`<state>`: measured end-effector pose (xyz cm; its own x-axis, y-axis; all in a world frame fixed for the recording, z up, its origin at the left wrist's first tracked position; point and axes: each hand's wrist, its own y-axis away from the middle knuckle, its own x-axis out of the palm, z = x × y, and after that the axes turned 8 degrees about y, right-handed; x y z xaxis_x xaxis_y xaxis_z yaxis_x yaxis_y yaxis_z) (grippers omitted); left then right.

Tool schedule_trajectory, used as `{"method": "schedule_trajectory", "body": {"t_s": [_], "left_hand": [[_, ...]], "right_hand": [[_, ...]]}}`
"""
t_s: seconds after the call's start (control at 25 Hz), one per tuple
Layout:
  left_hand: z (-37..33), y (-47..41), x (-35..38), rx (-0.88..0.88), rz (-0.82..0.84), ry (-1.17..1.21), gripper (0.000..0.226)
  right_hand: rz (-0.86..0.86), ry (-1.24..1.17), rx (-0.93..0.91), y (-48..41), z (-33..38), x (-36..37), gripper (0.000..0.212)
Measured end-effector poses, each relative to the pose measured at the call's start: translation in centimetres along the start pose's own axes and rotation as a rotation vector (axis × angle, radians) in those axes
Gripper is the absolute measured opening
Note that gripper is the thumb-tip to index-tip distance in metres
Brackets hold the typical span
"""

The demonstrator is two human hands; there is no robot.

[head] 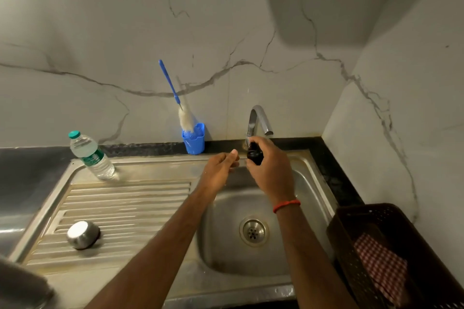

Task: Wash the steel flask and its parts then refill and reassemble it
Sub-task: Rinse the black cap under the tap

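My right hand (pixel 272 170) grips a small black stopper (pixel 254 155) of the flask, holding it under the spout of the steel tap (pixel 259 120) over the sink basin (pixel 226 246). My left hand (pixel 221 168) hovers just left of it with fingers loosely extended, holding nothing. A steel flask cup (pixel 82 234) sits upside down on the ribbed drainboard (pixel 125 208). A blurred grey curved shape (pixel 22 283) fills the bottom-left corner; I cannot tell what it is.
A plastic water bottle (pixel 91 157) stands at the drainboard's back left. A blue cup (pixel 193 138) against the marble wall holds a blue-handled bottle brush (pixel 184 118). A dark brown basket (pixel 391 253) with a red checked cloth (pixel 381 263) sits right of the sink.
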<state>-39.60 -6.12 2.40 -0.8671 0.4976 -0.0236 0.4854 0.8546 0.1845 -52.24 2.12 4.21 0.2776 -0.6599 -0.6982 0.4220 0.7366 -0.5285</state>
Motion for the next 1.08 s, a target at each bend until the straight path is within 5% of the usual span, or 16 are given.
{"method": "schedule_trajectory", "body": {"t_s": [0.08,0.24,0.48,0.64,0.92,1.08], "left_hand": [[-0.2,-0.2,0.2,0.009,0.004,0.025,0.044],[-0.5,-1.0,0.1,0.019,-0.018,0.025,0.046],[0.0,-1.4,0.4,0.003,0.004,-0.02,0.045],[-0.5,-1.3,0.9,-0.012,0.018,-0.019,0.041],[-0.9,-0.6,1.3,-0.038,0.014,-0.001,0.042],[-1.2,0.6,1.9,-0.049,-0.004,0.197,0.068]], "right_hand": [[-0.056,-0.008,-0.005,-0.2,0.2,0.8,0.049],[0.538,0.324,0.317,3.3,-2.0,4.4,0.024],[0.117,0.096,0.155,0.3,-0.8,2.0,0.05],[0.52,0.173,0.331,1.3,-2.4,2.5,0.048],[0.386,-0.25,0.289,-0.2,-0.9,1.8,0.048],[0.285,-0.417,0.218,0.5,-0.9,2.0,0.048]]}}
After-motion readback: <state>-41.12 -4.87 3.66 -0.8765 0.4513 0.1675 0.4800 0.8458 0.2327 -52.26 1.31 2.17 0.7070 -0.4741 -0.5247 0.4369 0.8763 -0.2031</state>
